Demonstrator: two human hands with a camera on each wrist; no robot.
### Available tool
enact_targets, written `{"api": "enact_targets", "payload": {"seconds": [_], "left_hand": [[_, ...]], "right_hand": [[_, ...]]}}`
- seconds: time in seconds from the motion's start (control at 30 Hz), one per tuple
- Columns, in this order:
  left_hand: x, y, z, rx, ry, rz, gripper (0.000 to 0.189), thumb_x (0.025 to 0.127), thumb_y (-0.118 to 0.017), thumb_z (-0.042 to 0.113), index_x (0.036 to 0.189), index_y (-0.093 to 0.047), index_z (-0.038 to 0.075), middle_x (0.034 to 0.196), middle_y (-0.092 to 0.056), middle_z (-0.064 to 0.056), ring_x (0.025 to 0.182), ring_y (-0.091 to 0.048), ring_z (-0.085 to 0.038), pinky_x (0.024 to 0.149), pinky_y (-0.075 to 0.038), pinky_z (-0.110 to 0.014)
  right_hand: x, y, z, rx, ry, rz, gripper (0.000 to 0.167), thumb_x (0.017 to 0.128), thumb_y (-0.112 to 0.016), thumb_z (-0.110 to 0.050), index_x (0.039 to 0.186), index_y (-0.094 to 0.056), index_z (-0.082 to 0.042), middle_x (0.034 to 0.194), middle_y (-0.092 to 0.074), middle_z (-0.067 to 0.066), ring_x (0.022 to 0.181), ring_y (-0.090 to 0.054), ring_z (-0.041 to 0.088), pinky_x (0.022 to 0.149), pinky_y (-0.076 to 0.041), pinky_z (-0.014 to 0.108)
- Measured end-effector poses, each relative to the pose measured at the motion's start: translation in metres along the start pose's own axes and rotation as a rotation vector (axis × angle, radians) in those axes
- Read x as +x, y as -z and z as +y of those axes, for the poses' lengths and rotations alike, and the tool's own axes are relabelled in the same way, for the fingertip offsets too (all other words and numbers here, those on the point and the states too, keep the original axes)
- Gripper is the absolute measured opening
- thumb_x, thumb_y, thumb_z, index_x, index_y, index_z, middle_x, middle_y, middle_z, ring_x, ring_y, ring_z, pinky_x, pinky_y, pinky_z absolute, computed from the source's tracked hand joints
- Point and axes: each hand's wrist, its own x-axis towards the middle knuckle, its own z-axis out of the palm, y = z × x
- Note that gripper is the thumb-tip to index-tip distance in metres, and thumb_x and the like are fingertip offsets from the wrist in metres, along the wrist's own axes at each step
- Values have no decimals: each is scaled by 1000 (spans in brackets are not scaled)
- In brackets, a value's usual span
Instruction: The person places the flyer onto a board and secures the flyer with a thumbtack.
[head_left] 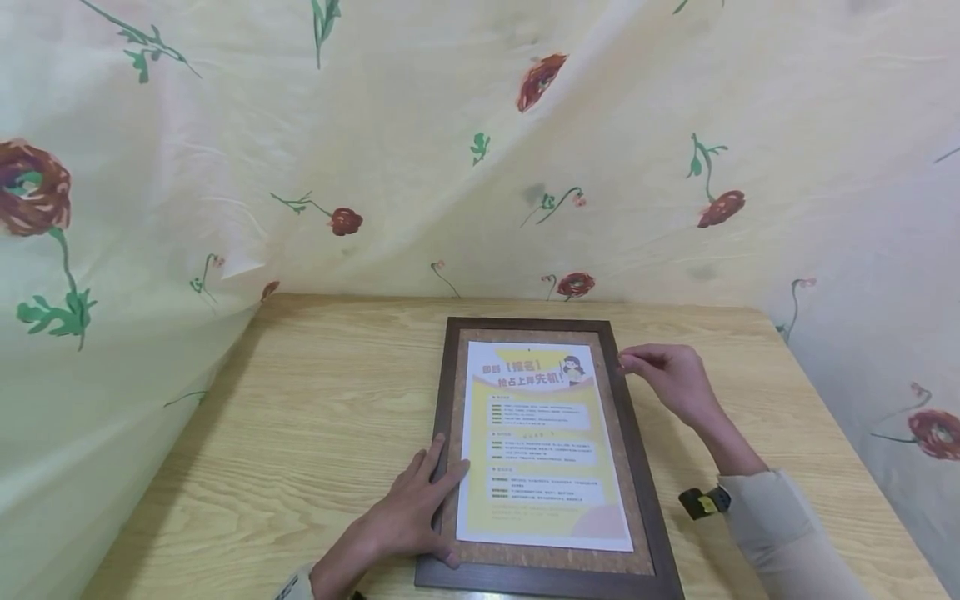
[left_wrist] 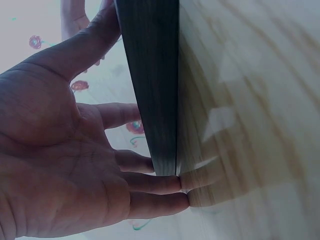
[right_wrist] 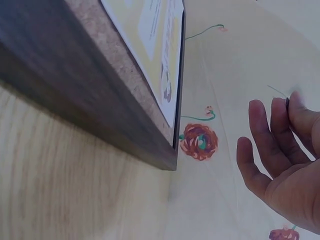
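A cork board (head_left: 555,557) in a dark wooden frame (head_left: 637,454) lies on the table. On its cork lies a yellow and white printed poster (head_left: 540,500), with a tiny dark dot at the top middle. My left hand (head_left: 405,512) rests spread on the frame's left edge, one fingertip reaching the poster. In the left wrist view, straight fingers (left_wrist: 150,206) meet the frame's side and the tabletop. Beside the frame's upper right edge, my right hand (head_left: 671,379) pinches a small dark pin (right_wrist: 287,103) between thumb and forefinger, raised off the board; its exact shape is mostly hidden.
The light wood table (head_left: 315,400) extends on both sides of the frame. A floral cloth (head_left: 405,150) hangs behind it and at both sides. A dark strap with a camera (head_left: 705,502) sits at my right wrist.
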Motion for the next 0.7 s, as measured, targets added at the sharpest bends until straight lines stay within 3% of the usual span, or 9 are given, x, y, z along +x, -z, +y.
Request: {"api": "enact_targets", "payload": {"seconds": [0.3,0.7], "left_hand": [[-1,0,1,-21,11,-1,117,53,-94,43,152,-40,11,161,-5,-27,138,-14,-61,104,-24,-73],[0,0,1,-34,26,-8,117,52,-94,42,152,-41,12,161,-4,-27,138,-13,-61,105,-23,-72]], "right_hand": [[9,-2,-5,8,24,-35,19,97,-62,-7,107,-72,6,91,-74,14,87,-71,31,73,-49,12],[26,-9,-14,32,9,-87,20,98,-61,-7,109,-70,7,99,-72,18,88,-69,25,75,-56,28]]}}
